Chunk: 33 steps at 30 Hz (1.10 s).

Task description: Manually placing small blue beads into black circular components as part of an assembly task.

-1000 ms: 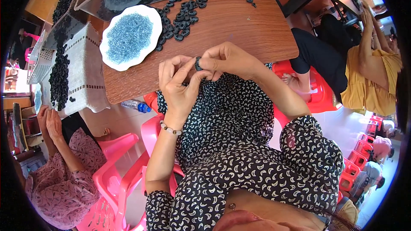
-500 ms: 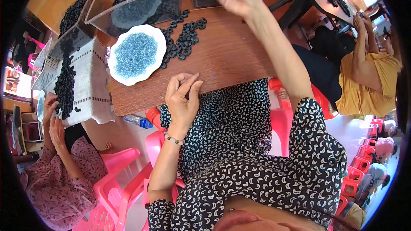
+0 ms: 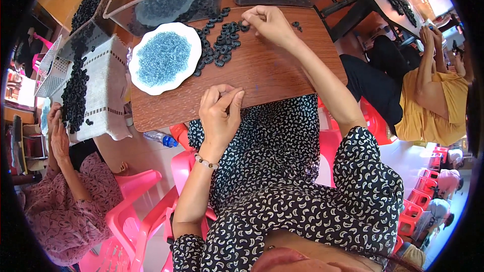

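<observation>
My right hand (image 3: 269, 25) is over the far part of the brown table (image 3: 282, 78), thumb and fingertips pinched on a small black ring-like part (image 3: 245, 27) at the edge of a loose pile. Near the table's front edge, my left hand (image 3: 220, 113) is closed, thumb against the curled fingers; whatever is between them is hidden. The pile of black parts (image 3: 222, 45) lies between my right hand and a scalloped white plate (image 3: 151, 89). Small, clear bluish beads or pieces (image 3: 164, 59) cover most of the plate.
Clear plastic bins (image 3: 174, 1) of black parts line the table's far side. A few black bits (image 3: 296, 23) lie right of my right hand. At left, another person's hands (image 3: 59, 138) work by black parts on a white cloth (image 3: 108, 80). Pink chairs (image 3: 133, 206) stand below.
My right hand has come back from over the far right bin, down to the loose black parts. My left hand stays closed near the table edge.
</observation>
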Available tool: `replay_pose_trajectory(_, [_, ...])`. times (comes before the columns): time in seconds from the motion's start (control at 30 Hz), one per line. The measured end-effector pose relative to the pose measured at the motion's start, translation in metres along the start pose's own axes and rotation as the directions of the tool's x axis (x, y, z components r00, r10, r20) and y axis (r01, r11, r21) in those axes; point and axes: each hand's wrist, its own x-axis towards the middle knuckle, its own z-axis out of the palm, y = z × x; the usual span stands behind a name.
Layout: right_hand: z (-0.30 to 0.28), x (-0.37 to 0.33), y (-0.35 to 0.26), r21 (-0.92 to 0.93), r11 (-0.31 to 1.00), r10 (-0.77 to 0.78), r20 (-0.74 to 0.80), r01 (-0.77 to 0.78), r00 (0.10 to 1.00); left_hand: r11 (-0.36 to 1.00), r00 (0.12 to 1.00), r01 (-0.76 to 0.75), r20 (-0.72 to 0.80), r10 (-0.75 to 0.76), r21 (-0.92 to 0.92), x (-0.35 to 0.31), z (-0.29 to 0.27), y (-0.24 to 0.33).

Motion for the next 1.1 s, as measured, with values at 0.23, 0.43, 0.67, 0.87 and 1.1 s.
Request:
replay_pose_trajectory(0.23, [-0.002, 0.007, 0.037, -0.423, 0.85, -0.378, -0.074, 0.314, 0.923, 1.0, 1.0, -0.017, 0.017, 0.017, 0.021, 0.0, 0.0, 0.001])
replay_pose_trajectory(0.43, [0.001, 0.01, 0.038, -0.592, 0.747, -0.343, 0.047, 0.303, 0.938, 0.999, 1.0, -0.021, 0.018, 0.02, 0.033, 0.0, 0.0, 0.0])
replay_pose_trajectory(0.67, [-0.002, 0.007, 0.036, -0.551, 0.767, -0.32, 0.117, 0.329, 0.94, 1.0, 1.0, -0.015, 0.018, 0.015, 0.026, -0.001, 0.0, 0.001])
replay_pose_trajectory(0.87, [-0.005, -0.012, 0.03, -0.446, 0.866, -0.234, 0.043, 0.228, 0.971, 1.0, 1.0, 0.008, 0.001, -0.008, -0.009, -0.001, 0.002, -0.002])
replay_pose_trajectory(1.1, [0.003, -0.068, -0.018, 0.169, 0.983, -0.119, 0.307, 0.069, 0.944, 0.993, 0.996, 0.045, -0.076, -0.054, -0.113, 0.001, -0.003, 0.001])
